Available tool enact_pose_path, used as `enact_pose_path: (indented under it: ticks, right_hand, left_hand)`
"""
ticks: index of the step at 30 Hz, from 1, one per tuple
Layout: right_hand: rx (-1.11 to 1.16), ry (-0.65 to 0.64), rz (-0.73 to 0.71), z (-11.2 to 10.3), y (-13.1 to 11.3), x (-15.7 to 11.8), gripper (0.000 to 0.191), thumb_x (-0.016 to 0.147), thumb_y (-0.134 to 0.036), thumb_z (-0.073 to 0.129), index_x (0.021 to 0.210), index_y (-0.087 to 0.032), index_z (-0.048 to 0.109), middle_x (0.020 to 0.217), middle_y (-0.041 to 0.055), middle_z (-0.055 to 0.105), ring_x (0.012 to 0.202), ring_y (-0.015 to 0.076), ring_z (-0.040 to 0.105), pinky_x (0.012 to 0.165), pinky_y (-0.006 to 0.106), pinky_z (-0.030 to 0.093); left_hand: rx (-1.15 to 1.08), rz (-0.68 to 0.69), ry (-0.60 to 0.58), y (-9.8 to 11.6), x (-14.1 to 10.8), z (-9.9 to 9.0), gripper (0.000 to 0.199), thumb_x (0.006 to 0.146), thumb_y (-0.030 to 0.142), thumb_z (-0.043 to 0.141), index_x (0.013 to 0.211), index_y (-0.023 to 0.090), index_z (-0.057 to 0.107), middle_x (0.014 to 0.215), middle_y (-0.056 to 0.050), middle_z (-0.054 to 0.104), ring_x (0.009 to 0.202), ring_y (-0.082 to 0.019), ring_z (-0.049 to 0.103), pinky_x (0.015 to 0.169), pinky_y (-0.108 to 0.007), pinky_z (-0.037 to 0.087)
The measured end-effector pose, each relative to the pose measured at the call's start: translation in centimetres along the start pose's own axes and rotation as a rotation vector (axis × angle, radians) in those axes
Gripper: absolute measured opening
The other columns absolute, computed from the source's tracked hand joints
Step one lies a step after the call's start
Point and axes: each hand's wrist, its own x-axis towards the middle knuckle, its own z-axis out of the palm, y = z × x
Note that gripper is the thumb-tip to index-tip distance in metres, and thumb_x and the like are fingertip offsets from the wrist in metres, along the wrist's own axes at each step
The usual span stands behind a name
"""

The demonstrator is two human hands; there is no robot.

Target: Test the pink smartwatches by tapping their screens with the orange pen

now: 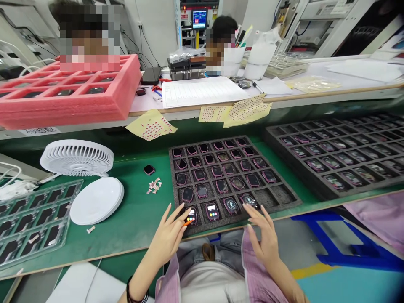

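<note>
A dark grey foam tray [277, 195] lies on the green bench mat, holding several pink-rimmed smartwatches in square cells. My left hand [168, 235] is at the tray's near edge, with an orange stylus [188, 223] pinched by the thumb. Its fingers hang over a lit smartwatch [191, 216] in the front row. My right hand [261, 237] has its fingers apart, and the tips are at or just beside a smartwatch [249, 200] with a glossy face. A few cells at the tray's front right show bare foam.
To the right lies a second foam tray [334, 153] of watches. On the left are a white desk fan [76, 158], a round white disc [97, 200] and a clear plastic tray [34, 221]. A loose watch [149, 169] lies near small paper scraps [154, 185]. Co-workers sit behind the upper shelf.
</note>
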Motion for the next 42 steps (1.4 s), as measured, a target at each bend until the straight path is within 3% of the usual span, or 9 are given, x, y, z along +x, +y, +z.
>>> enact_pose_path:
  ticks: [5, 10, 14, 17, 23, 27, 32, 36, 42]
  right_hand:
    - [-0.086, -0.037, 0.155, 0.8, 1.0, 1.6, 0.017, 0.094, -0.024, 0.045, 0.11, -0.02, 0.046, 0.138, 0.0148, 0.052, 0.137, 0.0286, 0.037, 0.11, 0.063, 0.025]
    - [-0.14, -0.098, 0.175, 0.7, 1.7, 1.1, 0.015, 0.095, -0.028, 0.043, 0.107, -0.02, 0.048, 0.132, 0.0129, 0.058, 0.134, 0.028, 0.042, 0.111, 0.062, 0.024]
    - [-0.178, 0.043, 0.154, -0.3, 1.5, -0.3, 0.006, 0.094, -0.02, 0.043, 0.096, -0.02, 0.049, 0.121, 0.0137, 0.065, 0.123, 0.027, 0.054, 0.109, 0.061, 0.028]
    - [-0.15, 0.133, 0.134, -0.4, 0.8, -0.1, 0.008, 0.092, -0.015, 0.044, 0.095, -0.021, 0.049, 0.122, 0.014, 0.065, 0.122, 0.0267, 0.055, 0.108, 0.061, 0.032]
    - [-0.06, -0.106, 0.041, 1.6, -1.0, 2.0, 0.014, 0.092, -0.017, 0.045, 0.104, -0.022, 0.048, 0.132, 0.0123, 0.059, 0.131, 0.0267, 0.046, 0.11, 0.06, 0.029]
    - [-0.044, -0.21, 0.04, 2.3, -1.4, 2.0, 0.011, 0.092, -0.019, 0.046, 0.102, -0.022, 0.047, 0.132, 0.0108, 0.059, 0.133, 0.0268, 0.044, 0.111, 0.061, 0.026]
    - [-0.024, -0.079, 0.011, 1.2, -1.1, 0.5, 0.014, 0.091, -0.012, 0.042, 0.096, -0.022, 0.049, 0.117, 0.0089, 0.068, 0.121, 0.0247, 0.056, 0.109, 0.06, 0.03]
    - [-0.075, 0.048, 0.086, 0.5, -0.2, 0.6, 0.01, 0.092, -0.015, 0.042, 0.096, -0.021, 0.048, 0.125, 0.0125, 0.063, 0.126, 0.0262, 0.051, 0.108, 0.062, 0.03]
    - [-0.146, -0.031, 0.199, 0.7, 1.4, 1.4, 0.01, 0.095, -0.025, 0.041, 0.103, -0.021, 0.047, 0.13, 0.0123, 0.06, 0.134, 0.0267, 0.041, 0.111, 0.061, 0.022]
  left_hand:
    - [-0.008, 0.03, 0.028, 0.1, 0.5, 0.3, 0.027, 0.094, 0.011, 0.036, 0.113, 0.016, 0.054, 0.133, -0.009, 0.059, 0.137, -0.022, 0.038, 0.116, -0.055, 0.027]
    - [-0.002, 0.028, 0.043, 0.1, 0.2, 0.5, 0.027, 0.094, 0.01, 0.037, 0.115, 0.016, 0.052, 0.133, -0.008, 0.058, 0.137, -0.022, 0.038, 0.116, -0.054, 0.028]
    - [-0.012, 0.012, 0.031, -0.1, -0.1, 0.6, 0.025, 0.094, 0.01, 0.038, 0.113, 0.016, 0.053, 0.134, -0.008, 0.058, 0.137, -0.022, 0.038, 0.116, -0.053, 0.028]
    - [-0.026, 0.019, 0.033, -0.2, 0.1, 0.7, 0.027, 0.094, 0.01, 0.037, 0.114, 0.017, 0.053, 0.132, -0.008, 0.059, 0.137, -0.021, 0.039, 0.117, -0.053, 0.027]
    - [-0.026, 0.041, 0.033, 0.1, 0.6, 0.7, 0.026, 0.094, 0.01, 0.037, 0.112, 0.016, 0.055, 0.131, -0.009, 0.061, 0.135, -0.022, 0.041, 0.116, -0.053, 0.029]
    - [-0.018, 0.031, 0.048, 0.0, 0.2, 0.8, 0.025, 0.094, 0.01, 0.037, 0.111, 0.016, 0.054, 0.131, -0.008, 0.06, 0.135, -0.022, 0.042, 0.116, -0.052, 0.03]
    - [-0.021, 0.027, 0.046, -0.2, 0.0, 1.0, 0.025, 0.094, 0.01, 0.038, 0.114, 0.016, 0.053, 0.131, -0.007, 0.06, 0.136, -0.021, 0.041, 0.116, -0.052, 0.029]
    - [-0.038, 0.037, 0.028, 0.0, 0.3, 1.0, 0.025, 0.095, 0.011, 0.037, 0.11, 0.016, 0.056, 0.131, -0.008, 0.06, 0.135, -0.021, 0.041, 0.116, -0.052, 0.03]
    - [-0.013, 0.053, 0.038, 0.1, 0.6, 1.0, 0.025, 0.094, 0.01, 0.037, 0.112, 0.015, 0.054, 0.132, -0.009, 0.06, 0.134, -0.022, 0.043, 0.116, -0.052, 0.03]
